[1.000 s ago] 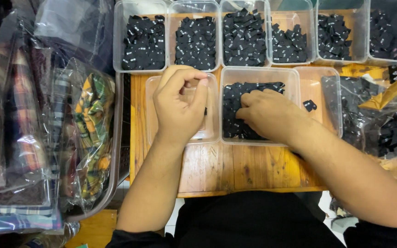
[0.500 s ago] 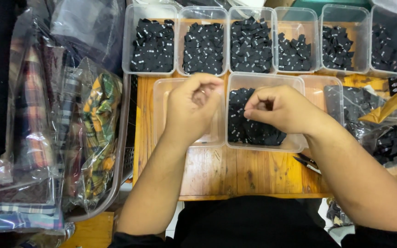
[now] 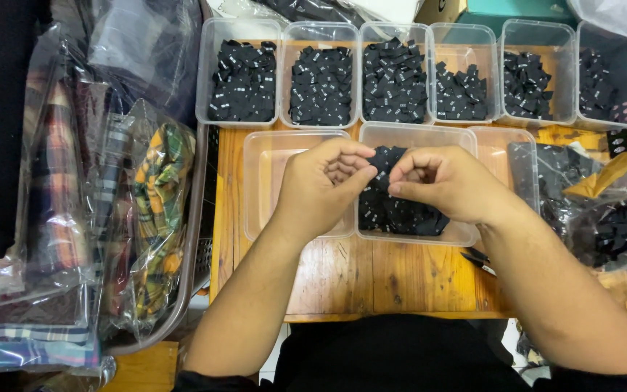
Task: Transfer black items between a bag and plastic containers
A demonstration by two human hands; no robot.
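Observation:
My left hand [image 3: 317,190] and my right hand [image 3: 448,183] are curled and nearly touching, fingertips facing, above a wooden table [image 3: 371,279]. Between their fingertips sits a small black fabric label [image 3: 379,176] with white print, pinched from both sides. Right under it is a clear plastic tub [image 3: 416,131] holding a heap of the same black labels [image 3: 400,214]. Below my left hand is a clear tub [image 3: 266,185] with nothing visible in it. Whether my left palm holds more labels is hidden.
Several clear tubs of black labels [image 3: 244,83] line the back of the table. Another tub [image 3: 493,149] and a plastic bag of labels [image 3: 615,225] lie to the right. Bagged patterned fabric [image 3: 154,210] fills a basket at left. A dark tool [image 3: 479,259] lies under my right wrist.
My right hand lifted out of the label tub and came left to meet my left hand. The view also shifted slightly, so the tubs sit lower in the frame.

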